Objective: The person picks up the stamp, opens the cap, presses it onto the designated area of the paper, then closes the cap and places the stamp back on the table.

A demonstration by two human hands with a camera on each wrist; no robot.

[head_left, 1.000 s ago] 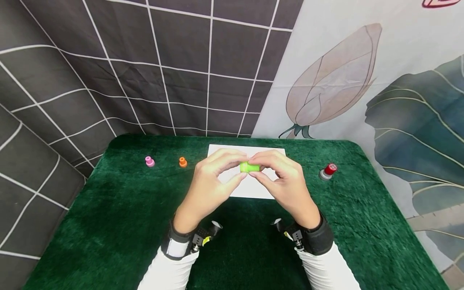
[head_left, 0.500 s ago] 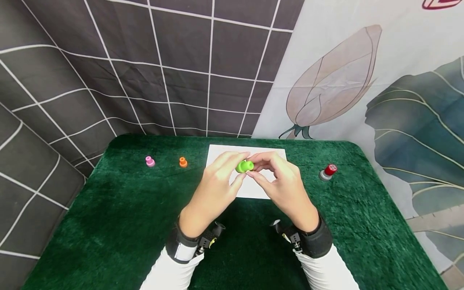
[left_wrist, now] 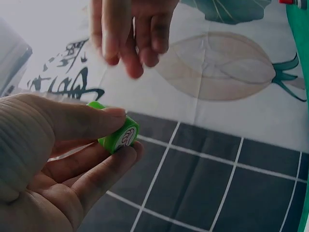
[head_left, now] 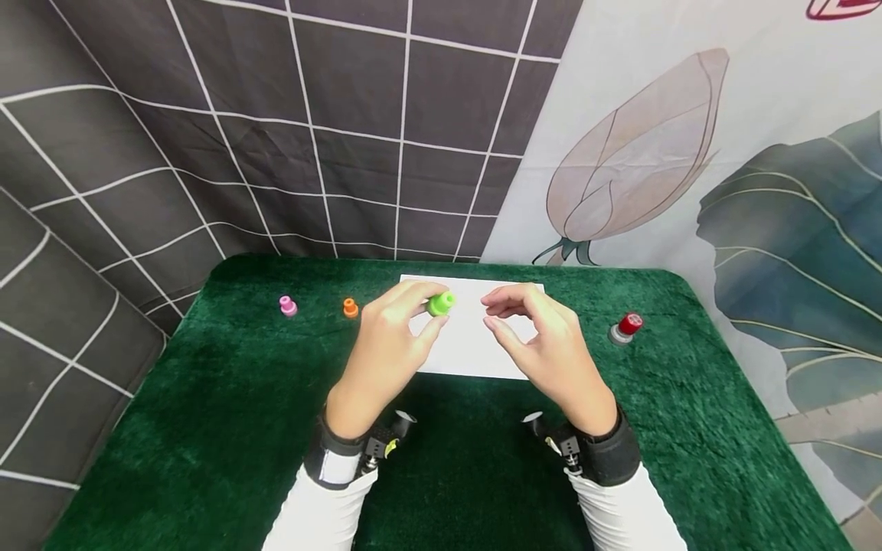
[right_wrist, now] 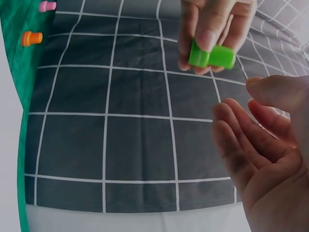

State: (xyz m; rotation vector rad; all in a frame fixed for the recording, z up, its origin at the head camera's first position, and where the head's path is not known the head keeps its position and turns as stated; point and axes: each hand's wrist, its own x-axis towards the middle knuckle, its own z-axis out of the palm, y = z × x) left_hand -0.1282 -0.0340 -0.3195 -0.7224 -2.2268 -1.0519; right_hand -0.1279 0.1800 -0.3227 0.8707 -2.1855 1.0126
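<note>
My left hand [head_left: 386,340] pinches a small green toy stamp [head_left: 441,304] between thumb and fingers, above a white sheet of paper [head_left: 463,348]. Its narrow end tips up toward the head camera. In the left wrist view, a dark line pattern shows on the round white end face of the stamp [left_wrist: 126,137]. Opposite it, my right hand [head_left: 547,344] hovers over the paper's right part, fingers loosely bent and thumb apart, holding nothing. A gap separates the right fingertips from the stamp, as the right wrist view also shows.
On the green cloth-covered table [head_left: 227,405], a pink stamp-shaped piece [head_left: 287,306] and an orange one [head_left: 350,308] stand at the left. A red cylinder with a grey base [head_left: 625,327] is at the right. Behind the table hangs a dark gridded cloth [head_left: 351,176].
Both hands held the green stamp earlier, turning it from lying sideways to end-on. The right hand has let go, and the left hand has moved left with the stamp.
</note>
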